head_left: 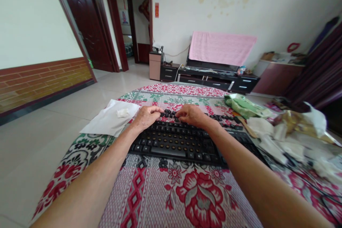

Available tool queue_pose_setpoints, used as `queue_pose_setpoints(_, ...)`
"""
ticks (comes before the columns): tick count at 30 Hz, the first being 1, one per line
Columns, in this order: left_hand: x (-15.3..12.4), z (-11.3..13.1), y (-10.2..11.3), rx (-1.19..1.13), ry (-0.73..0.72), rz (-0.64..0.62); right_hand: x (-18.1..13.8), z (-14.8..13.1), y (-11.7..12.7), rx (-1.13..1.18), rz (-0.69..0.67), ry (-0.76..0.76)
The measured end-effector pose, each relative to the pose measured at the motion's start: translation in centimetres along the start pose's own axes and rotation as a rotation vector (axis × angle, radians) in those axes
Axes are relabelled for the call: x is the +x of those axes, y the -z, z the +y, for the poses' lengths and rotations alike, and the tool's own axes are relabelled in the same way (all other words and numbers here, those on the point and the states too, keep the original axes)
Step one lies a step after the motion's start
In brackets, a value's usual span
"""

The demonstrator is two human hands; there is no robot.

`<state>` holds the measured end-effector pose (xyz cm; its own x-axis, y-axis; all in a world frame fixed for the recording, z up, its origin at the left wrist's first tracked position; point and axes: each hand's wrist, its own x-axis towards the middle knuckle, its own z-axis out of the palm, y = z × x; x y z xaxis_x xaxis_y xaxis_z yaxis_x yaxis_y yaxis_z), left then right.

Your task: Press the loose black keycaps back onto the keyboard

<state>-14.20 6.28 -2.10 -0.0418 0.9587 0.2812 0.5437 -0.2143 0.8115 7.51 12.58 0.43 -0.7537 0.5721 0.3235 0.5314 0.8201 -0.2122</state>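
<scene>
A black keyboard (171, 152) lies on the patterned tablecloth in front of me. Many of its middle keys have no caps, leaving rows of small round sockets bare. Just behind it, loose black keycaps (169, 113) lie in rows that run on to the right past my wrist. My left hand (148, 117) is at the left end of these rows, thumb and forefinger pinched on a dark keycap. My right hand (192, 115) reaches over the keyboard, its fingertips closed on another keycap among the rows. The fingers partly cover both caps.
A white sheet (109, 118) with a folded tissue (123, 113) lies left of the keyboard. On the right are a green packet (247, 106), crumpled tissues (271, 146) and a dark cable (307, 178). The flowered tablecloth (197, 199) covers the table.
</scene>
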Motion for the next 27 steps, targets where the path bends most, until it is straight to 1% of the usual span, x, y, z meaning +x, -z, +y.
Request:
queue_pose_setpoints(5, -0.1, 0.1, 0.0, -0.012, 0.013, -0.004, 0.4, -0.5, -0.1, -0.094, -0.076, 0.074)
queue_pose_setpoints(7, -0.1, 0.2, 0.0, -0.006, 0.015, -0.01, 0.5, -0.8, 0.3, -0.119, -0.112, 0.08)
queue_pose_setpoints(12, 0.0, 0.1, -0.1, 0.007, 0.02, -0.02, 0.9, -1.4, 1.1, -0.219, -0.252, 0.086)
queue_pose_setpoints(15, 0.0, 0.2, -0.1, 0.016, 0.012, -0.025, 1.1, -1.7, 1.4, -0.273, -0.3, 0.088)
queue_pose_setpoints(18, 0.0, 0.1, 0.0, 0.021, 0.007, -0.029, 1.3, -1.7, 1.4, -0.293, -0.317, 0.101)
queue_pose_setpoints(21, 0.1, 0.1, 0.0, 0.027, 0.008, -0.028, 1.3, -1.4, 1.2, -0.288, -0.304, 0.122)
queue_pose_setpoints(27, 0.1, 0.1, 0.0, 0.008, 0.017, -0.024, 1.4, -0.7, 0.7, -0.195, -0.292, 0.137)
